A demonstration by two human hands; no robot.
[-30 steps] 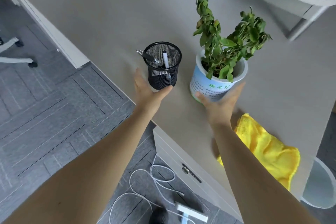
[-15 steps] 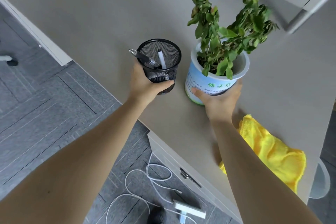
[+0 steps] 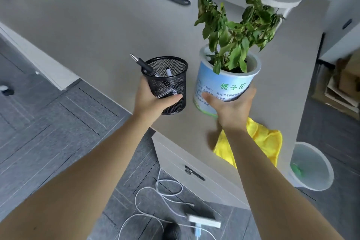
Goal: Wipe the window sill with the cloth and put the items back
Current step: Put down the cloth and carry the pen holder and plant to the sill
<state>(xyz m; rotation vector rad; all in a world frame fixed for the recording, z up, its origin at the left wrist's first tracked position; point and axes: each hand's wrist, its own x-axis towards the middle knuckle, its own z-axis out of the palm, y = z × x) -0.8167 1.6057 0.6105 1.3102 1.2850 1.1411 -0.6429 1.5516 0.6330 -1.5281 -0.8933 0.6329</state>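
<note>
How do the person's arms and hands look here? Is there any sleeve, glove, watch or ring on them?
Both arms are bare from the bottom edge of the picture to the wrist; no sleeve shows. The left hand and the right hand wear no gloves. No watch, bracelet or band shows at either wrist, and no ring on the fingers that are visible. Some fingers are hidden, so rings there cannot be ruled out.

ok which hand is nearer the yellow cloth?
Right. The right hand grips the plant pot directly above the yellow cloth, its wrist overlapping the cloth's edge. The left hand holds the mesh pen holder, well off to the cloth's left.
</note>
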